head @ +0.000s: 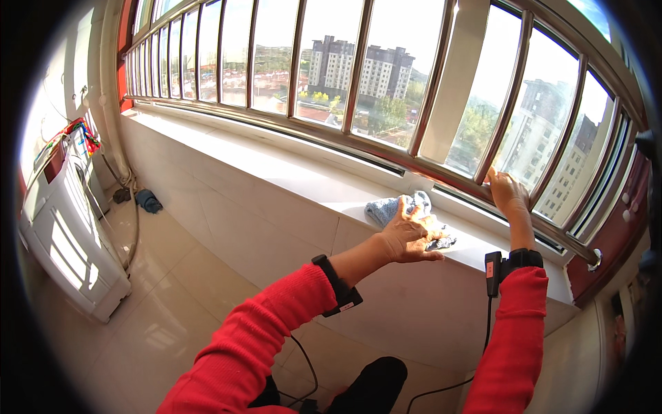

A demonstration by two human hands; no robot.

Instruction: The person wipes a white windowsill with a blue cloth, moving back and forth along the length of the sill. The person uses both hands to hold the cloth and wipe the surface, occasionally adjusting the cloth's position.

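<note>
A light blue cloth [385, 209] lies bunched on the white window sill [289, 181]. My left hand [414, 235] presses down on it with spread fingers, and part of the cloth shows beyond the fingertips and below the palm. To the right, my right hand [507, 191] is at the metal window railing [382, 150], around the foot of an upright bar by the lower rail. Its fingers are partly hidden behind the bar, and I cannot tell how firmly they grip.
A white appliance [72, 248] stands at the far left, with colourful items on top. Hoses and a dark blue object [148, 201] lie on the tiled floor near the corner. Black cables [310, 362] hang from my wrist straps. A dark red panel [610, 222] bounds the sill on the right.
</note>
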